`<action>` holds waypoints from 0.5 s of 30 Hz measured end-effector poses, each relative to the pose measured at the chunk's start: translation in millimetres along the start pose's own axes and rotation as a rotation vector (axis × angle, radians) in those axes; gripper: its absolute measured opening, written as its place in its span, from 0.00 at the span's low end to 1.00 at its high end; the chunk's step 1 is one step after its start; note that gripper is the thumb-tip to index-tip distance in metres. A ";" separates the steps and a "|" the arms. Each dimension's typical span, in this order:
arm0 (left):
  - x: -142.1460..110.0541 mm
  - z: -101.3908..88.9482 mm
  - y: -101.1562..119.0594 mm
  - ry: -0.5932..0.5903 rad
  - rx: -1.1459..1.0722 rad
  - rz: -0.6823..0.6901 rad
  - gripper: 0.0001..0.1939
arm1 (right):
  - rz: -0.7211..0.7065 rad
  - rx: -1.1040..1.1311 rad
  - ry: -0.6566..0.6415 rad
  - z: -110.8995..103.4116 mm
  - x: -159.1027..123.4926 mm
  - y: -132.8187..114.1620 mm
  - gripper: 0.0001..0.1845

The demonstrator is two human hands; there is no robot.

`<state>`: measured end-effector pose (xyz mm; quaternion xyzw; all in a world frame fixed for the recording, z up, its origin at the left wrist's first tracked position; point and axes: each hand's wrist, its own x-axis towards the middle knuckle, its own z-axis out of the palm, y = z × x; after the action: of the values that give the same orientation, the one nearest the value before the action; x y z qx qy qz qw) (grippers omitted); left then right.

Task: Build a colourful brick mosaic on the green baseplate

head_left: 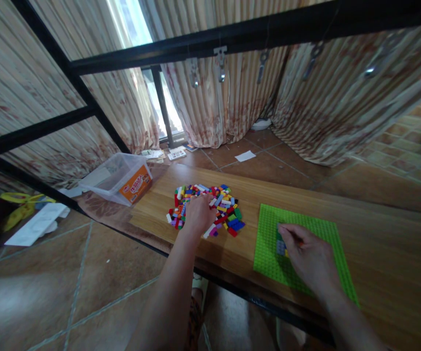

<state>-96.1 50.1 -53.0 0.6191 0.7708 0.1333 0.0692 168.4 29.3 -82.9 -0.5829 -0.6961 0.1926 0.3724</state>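
A loose heap of colourful toy bricks (228,209) lies on the wooden tabletop. My left hand (200,212) reaches into this heap with its fingers bent and drawn together; whatever is between the fingertips is hidden. Over a bright green studded baseplate (269,265) my right hand (309,248) is closed, its thumb and fingers pinching at a small group of bricks (280,247). Grey, dark green and yellow show in that group, on the plate's left part. The hand covers the rest of it.
Left of the heap stands a clear plastic bin (111,180) with an orange label. A black metal frame (210,51) crosses behind the long wooden table (389,243). Curtains (225,107) hang beyond, and papers (245,156) lie on the tiled floor.
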 end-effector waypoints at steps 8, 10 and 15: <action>2.9 -1.8 0.9 0.031 -0.007 -0.051 0.17 | 0.009 -0.012 -0.017 -0.8 -0.1 1.0 0.20; 4.1 -3.5 -1.8 0.042 -0.026 -0.060 0.18 | 0.008 -0.007 -0.018 -0.1 0.1 2.1 0.19; 8.3 -5.2 -11.8 0.032 -0.156 -0.089 0.19 | -0.028 -0.016 0.003 3.3 -0.1 6.3 0.19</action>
<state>-110.4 55.3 -51.0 0.5747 0.7859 0.1995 0.1109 170.2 31.2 -89.4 -0.5764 -0.7050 0.1809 0.3714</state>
